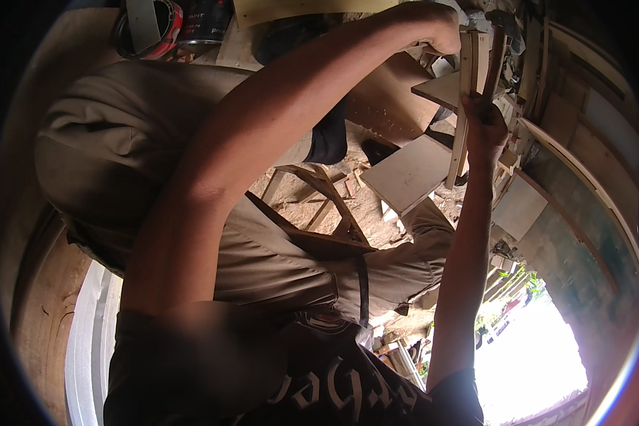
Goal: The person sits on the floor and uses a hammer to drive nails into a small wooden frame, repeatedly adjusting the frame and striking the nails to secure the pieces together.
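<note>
My right hand (486,124) is closed around the wooden handle of a hammer (495,67), whose head end points up and away from me. Close beside it stands a long narrow wooden strip (463,106), running from the top right down between my arms. My left hand (437,30) is curled into a fist by the strip's upper end. Whatever its fingers hold is hidden. Pale flat boards, one small (440,89) and one larger (407,174), adjoin the strip; how they are joined cannot be made out.
Below, an angled wooden frame (326,202) lies over ground strewn with scraps, near my bent legs (291,263). A red-and-black can (167,32) stands at the upper left. Boards (568,184) lean along the right side. Bright daylight enters at the lower right.
</note>
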Available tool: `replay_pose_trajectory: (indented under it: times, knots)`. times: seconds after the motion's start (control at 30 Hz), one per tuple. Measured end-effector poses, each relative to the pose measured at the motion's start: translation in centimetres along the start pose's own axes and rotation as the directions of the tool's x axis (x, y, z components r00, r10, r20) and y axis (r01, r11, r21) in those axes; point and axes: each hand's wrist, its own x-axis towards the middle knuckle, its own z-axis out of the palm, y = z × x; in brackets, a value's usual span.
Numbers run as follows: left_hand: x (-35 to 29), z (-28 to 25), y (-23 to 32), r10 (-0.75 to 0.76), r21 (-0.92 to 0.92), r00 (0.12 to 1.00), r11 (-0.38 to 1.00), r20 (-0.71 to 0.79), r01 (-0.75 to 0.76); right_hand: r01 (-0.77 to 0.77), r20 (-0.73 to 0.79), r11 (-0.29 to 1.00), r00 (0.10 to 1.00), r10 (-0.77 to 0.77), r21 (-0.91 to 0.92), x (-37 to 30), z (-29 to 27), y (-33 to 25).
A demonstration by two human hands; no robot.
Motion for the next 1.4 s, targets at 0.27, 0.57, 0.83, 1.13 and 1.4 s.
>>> replay_pose_trajectory:
  times: [0.27,0.57,0.83,1.13,1.4]
  knots:
    - [-0.3,-0.2,0.0,-0.038,0.025,0.999,0.999,0.008,0.038,-0.017,0.006,0.998,1.000,0.016,0.062,0.3,-0.3,0.4]
    - [-0.3,-0.3,0.1,-0.048,0.031,0.999,0.998,-0.009,0.048,-0.011,-0.018,0.997,1.000,0.012,0.071,-0.8,-0.3,0.8]
    - [0.2,0.1,0.0,-0.039,0.026,0.999,0.999,-0.010,0.039,-0.001,-0.021,1.000,1.000,0.001,0.001,-0.7,-0.3,0.7]
    - [-1.0,-0.8,0.6,-0.086,-0.035,0.996,0.996,0.018,0.087,0.018,0.000,0.999,1.000,-0.018,0.043,-0.5,-0.7,0.4]
    - [-0.9,-0.4,0.0,-0.011,-0.044,1.000,0.999,-0.016,0.011,0.056,0.039,0.990,0.998,-0.051,-0.130,0.6,-1.1,-2.2]
